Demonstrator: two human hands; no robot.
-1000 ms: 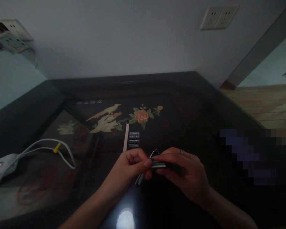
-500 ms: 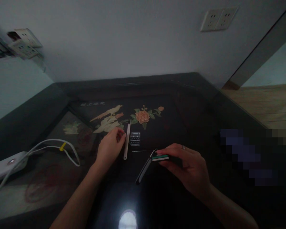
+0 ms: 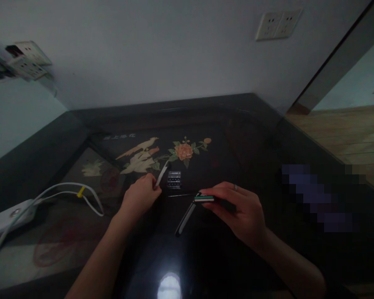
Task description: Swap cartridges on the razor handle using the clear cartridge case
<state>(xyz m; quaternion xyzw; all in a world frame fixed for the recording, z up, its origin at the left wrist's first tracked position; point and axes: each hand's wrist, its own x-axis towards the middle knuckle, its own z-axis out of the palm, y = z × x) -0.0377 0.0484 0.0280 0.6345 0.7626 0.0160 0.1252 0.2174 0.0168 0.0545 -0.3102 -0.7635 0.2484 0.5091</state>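
Where the head camera looks down onto a dark, glossy table [image 3: 243,137] inlaid with a bird and a peach flower, two bare hands work near its middle; the left hand [image 3: 140,197] has its fingers closed together on the near end of a slim white strip [image 3: 161,173], whose far end tilts up and away toward the flower; just right of that strip, a small clear blade case [image 3: 174,180] lies flat on the table, apart from both hands; the right hand [image 3: 237,207], a ring on one finger, pinches the head of a razor [image 3: 202,199] between thumb and fingertips, fingers clamped on it; the razor head shows a green band along its top, and its dark handle [image 3: 184,219] slants down and left toward the viewer, its tip near or on the table, though which cannot be told; the two hands are near one another but not touching; at far left a white power strip [image 3: 6,216] rests on the table with a white cable [image 3: 65,189] looping from it, tied by a yellow clip; white wall sockets [image 3: 277,25] sit on the wall beyond; a bright lamp reflection [image 3: 169,286] shines on the near edge.
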